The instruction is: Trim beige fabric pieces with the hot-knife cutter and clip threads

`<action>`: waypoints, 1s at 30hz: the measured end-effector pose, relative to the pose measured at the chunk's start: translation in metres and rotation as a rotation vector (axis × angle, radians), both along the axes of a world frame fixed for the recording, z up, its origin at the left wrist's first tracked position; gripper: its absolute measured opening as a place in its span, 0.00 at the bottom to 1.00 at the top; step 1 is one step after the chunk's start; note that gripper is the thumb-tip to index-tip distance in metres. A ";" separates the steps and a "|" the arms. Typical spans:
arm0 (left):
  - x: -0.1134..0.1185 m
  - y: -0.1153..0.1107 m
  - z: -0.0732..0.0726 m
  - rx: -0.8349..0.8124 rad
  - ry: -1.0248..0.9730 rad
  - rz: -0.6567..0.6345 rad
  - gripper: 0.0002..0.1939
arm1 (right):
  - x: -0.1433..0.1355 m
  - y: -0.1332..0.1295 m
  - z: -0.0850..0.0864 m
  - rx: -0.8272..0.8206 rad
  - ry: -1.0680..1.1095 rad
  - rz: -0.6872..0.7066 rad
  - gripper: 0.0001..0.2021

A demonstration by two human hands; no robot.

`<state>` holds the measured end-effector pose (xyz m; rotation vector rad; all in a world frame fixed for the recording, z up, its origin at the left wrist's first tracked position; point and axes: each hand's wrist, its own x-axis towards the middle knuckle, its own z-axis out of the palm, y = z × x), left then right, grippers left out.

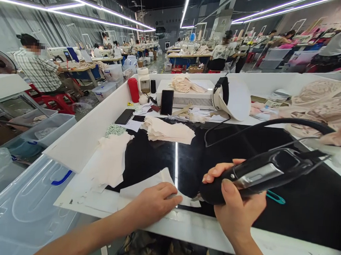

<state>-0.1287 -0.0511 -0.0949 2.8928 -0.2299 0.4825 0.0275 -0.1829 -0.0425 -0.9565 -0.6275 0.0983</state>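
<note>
My right hand (237, 210) is wrapped round a black corded electric hand tool (260, 171) with a silver panel on its side. The small metal tip (196, 198) of the tool points left and meets the right end of a pale fabric piece (146, 183). On that piece lies my left hand (157, 201), palm down, its fingers stretched toward the tip. The fabric rests on the black tabletop (230, 137) near its front edge. Two stacks of cut cream fabric are close by: one stack (111, 158) at the left, another stack (170, 130) farther back.
A white vented box (193, 100) stands at the back beside a white lampshade-like cover (237, 100). Two phones, one upright phone (167, 102) and one flat phone (125, 116), are left of centre. Teal snips (276, 197) lie beyond my right hand. Fabric bundles (319, 94) fill the back right.
</note>
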 end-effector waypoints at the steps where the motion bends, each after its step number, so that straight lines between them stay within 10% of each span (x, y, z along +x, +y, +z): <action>1: 0.000 0.000 -0.001 0.001 -0.005 0.006 0.12 | -0.001 0.002 0.001 0.004 -0.001 -0.003 0.19; 30: 0.001 -0.001 -0.003 -0.116 -0.053 0.055 0.12 | -0.010 0.036 -0.003 -0.012 -0.003 0.023 0.16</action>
